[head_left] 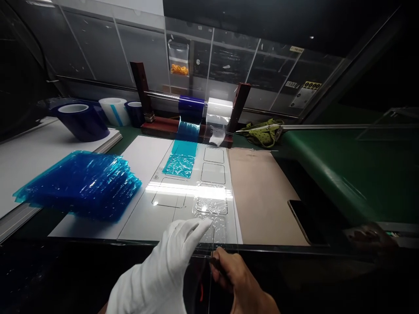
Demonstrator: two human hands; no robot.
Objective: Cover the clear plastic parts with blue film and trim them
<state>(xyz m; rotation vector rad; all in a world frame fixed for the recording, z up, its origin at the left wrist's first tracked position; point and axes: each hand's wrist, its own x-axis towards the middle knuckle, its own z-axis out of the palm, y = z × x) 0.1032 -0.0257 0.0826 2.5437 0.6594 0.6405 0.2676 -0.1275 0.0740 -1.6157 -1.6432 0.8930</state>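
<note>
Here, in the head view, the gloved left hand (170, 257) lies flat, fingers spread, pinning a clear film (209, 218) at the near edge of the white template (144, 161), so it cannot slide. The bare right hand (237, 279) pinches the film's near edge beside it. Blue sheets (81, 183) are stacked near the table's left edge.

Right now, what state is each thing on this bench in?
Left hand: gloved, fingers flat on clear film.
Right hand: bare, pinching the film's edge.
Clear film: wrinkled, lying on the white template.
Blue film stack: piled, untouched.
Dispenser rolls: mounted, partly unrolled.
</note>
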